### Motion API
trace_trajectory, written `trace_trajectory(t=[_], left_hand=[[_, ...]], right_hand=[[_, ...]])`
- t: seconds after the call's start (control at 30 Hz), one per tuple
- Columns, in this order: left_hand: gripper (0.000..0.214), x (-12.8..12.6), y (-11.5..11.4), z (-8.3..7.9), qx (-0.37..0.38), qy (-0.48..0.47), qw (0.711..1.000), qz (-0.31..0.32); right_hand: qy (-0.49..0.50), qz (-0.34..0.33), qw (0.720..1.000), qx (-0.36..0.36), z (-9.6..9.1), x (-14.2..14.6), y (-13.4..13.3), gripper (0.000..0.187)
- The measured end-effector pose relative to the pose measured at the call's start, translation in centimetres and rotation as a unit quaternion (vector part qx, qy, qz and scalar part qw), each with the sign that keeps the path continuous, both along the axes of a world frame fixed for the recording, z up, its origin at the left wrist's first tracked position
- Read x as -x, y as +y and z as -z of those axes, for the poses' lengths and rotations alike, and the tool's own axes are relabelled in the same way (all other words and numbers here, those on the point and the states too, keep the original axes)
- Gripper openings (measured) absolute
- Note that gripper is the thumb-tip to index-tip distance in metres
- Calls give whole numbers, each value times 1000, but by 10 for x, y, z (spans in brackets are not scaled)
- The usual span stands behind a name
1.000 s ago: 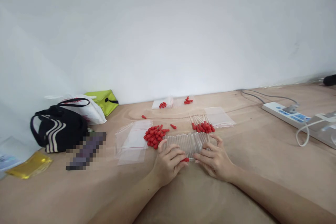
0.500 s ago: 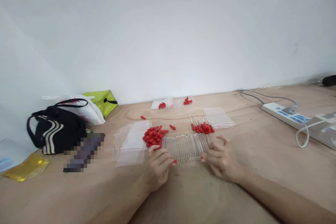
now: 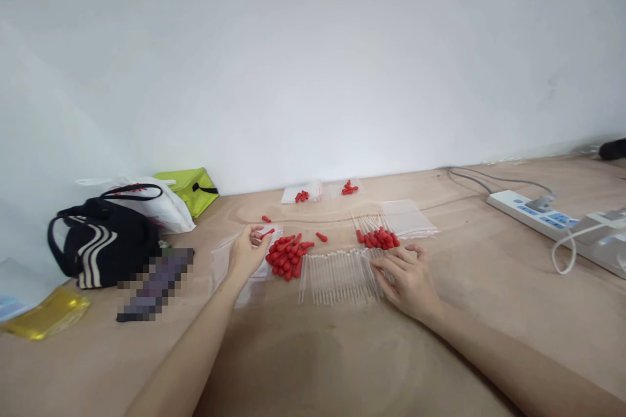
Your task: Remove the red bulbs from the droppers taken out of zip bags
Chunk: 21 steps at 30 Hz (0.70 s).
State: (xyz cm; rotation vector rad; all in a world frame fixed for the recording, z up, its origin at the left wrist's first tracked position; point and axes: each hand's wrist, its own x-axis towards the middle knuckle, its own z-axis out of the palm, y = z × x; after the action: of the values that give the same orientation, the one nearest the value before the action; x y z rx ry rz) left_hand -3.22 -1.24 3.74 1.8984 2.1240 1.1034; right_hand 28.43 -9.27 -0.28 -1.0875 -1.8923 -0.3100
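My left hand (image 3: 248, 253) is over the clear zip bags (image 3: 222, 260) at the left, its thumb and fingers pinching a red rubber bulb (image 3: 267, 233). Just right of it lies a heap of red rubber bulbs (image 3: 286, 257). A row of thin glass tubes (image 3: 337, 279) lies side by side in front of me. At the row's right end, my right hand (image 3: 407, 277) has its fingertips closed on a glass tube, partly hidden by the fingers. Behind that hand are glass droppers with red bulbs fitted (image 3: 379, 238).
Single red bulbs (image 3: 321, 236) lie loose behind the heap. Small bags with red bulbs (image 3: 302, 196) stand near the wall. A white zip bag (image 3: 408, 218) is at the back right. A power strip (image 3: 533, 212) with cables lies right; a black bag (image 3: 110, 241) sits left.
My left hand has moved left and away from me, from the tubes' left end to above the bags, carrying a red bulb. My right hand has shifted slightly left, its fingers closer together.
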Motion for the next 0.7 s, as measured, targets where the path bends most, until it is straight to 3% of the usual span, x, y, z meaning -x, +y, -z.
trace_trajectory(t=[0.23, 0.37, 0.5, 0.6, 0.7], left_hand=[[26, -7, 12, 11, 83, 15, 996, 14], [31, -6, 11, 11, 91, 37, 995, 22], [31, -15, 4, 1, 45, 68, 997, 11], [29, -36, -7, -6, -13, 91, 996, 16], [21, -73, -18, -9, -65, 125, 984, 110]], right_hand=[[-74, -15, 997, 20, 1, 3, -2, 17], [-96, -42, 993, 45, 2, 3, -3, 29], [-95, -51, 993, 57, 2, 2, -3, 46], [-81, -57, 993, 58, 0, 1, -4, 54], [-51, -52, 996, 50, -1, 1, -4, 43]])
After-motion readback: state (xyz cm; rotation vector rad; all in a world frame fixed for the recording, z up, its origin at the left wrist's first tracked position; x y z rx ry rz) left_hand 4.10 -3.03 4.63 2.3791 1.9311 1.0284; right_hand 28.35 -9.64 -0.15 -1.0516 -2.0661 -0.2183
